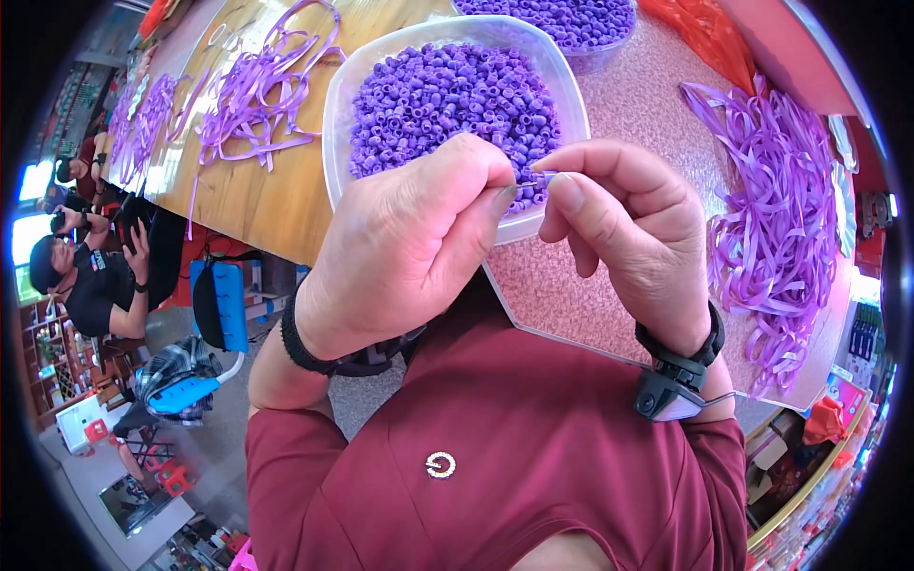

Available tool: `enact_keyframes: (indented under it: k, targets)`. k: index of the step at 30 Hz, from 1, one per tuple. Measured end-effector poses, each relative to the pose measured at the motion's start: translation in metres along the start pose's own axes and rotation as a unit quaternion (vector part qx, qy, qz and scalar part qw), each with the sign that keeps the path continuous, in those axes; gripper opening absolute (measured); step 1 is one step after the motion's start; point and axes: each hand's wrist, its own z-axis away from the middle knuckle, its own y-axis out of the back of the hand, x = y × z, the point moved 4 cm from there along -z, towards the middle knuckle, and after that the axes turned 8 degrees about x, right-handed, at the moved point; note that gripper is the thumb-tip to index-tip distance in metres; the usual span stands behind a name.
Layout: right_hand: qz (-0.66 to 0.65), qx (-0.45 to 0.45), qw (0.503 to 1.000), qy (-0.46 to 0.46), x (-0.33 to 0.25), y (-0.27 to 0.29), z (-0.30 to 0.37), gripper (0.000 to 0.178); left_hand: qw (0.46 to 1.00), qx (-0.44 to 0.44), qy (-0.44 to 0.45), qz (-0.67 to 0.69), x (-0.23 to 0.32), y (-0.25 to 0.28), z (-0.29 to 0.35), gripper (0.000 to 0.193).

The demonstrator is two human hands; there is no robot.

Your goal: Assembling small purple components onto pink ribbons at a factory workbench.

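My left hand (409, 238) is closed in a pinch on a thin, needle-like piece (526, 185), most of it hidden by the fingers. Facing it, my right hand (628, 214) pinches a small purple cap (544, 178) between thumb and forefinger. The fingertips of both hands almost meet, and the thin piece reaches toward the cap. Beneath them stands a translucent white tub (335, 124) filled with small hollow purple caps (447, 95). My hands hide part of its near rim.
Another clear tub (595, 62) of purple caps stands behind. Purple ribbons (776, 219) are heaped on the right of the speckled pink table (562, 285). More ribbons (252, 105) lie on the wooden table (257, 205). At far left are a person (100, 276) and a blue chair (221, 305).
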Motion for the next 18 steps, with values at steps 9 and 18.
enact_keyframes:
  k: [9,18]
  targets:
    - [-0.004,0.015,0.996,0.087,0.002,-0.003,0.007,0.019,0.998,0.016,0.052,0.040,0.002,-0.008,0.009,0.005]
    - [0.059,-0.017,0.989,0.134,0.000,-0.009,0.011,0.021,0.995,0.042,0.038,0.079,0.005,-0.007,0.012,0.007]
